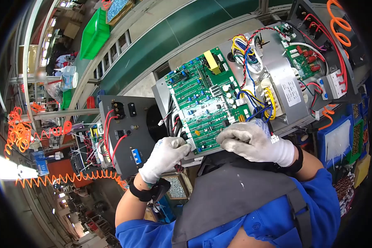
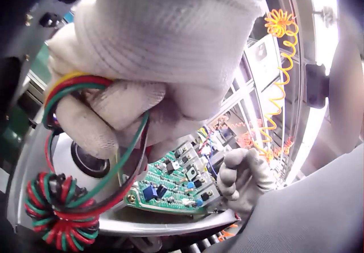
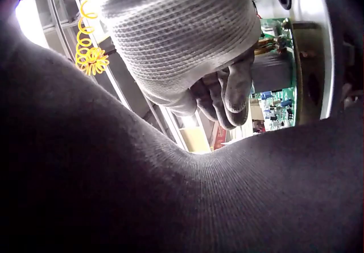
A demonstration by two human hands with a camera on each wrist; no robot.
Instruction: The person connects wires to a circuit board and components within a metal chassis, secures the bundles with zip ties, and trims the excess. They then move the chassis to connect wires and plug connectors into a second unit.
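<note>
My gloved left hand (image 1: 166, 157) is at the near left corner of a large green circuit board (image 1: 186, 97). In the left wrist view its fingers curl round a bundle of yellow, red, green and black wires (image 2: 77, 85). These wires run down to a ring coil (image 2: 60, 213) wound in red, green and black, which hangs below the hand. My gloved right hand (image 1: 254, 142) hovers by the near right edge of the board, its fingers loosely bent. Nothing shows between those fingers in the right wrist view.
Left of the board stands a dark panel (image 1: 132, 159) with red wires and a blue switch. To the right are a labelled metal box (image 1: 287, 91), yellow and blue wire bundles, and a smaller green board (image 1: 304, 66). Orange coiled hoses (image 1: 66, 178) hang at the left.
</note>
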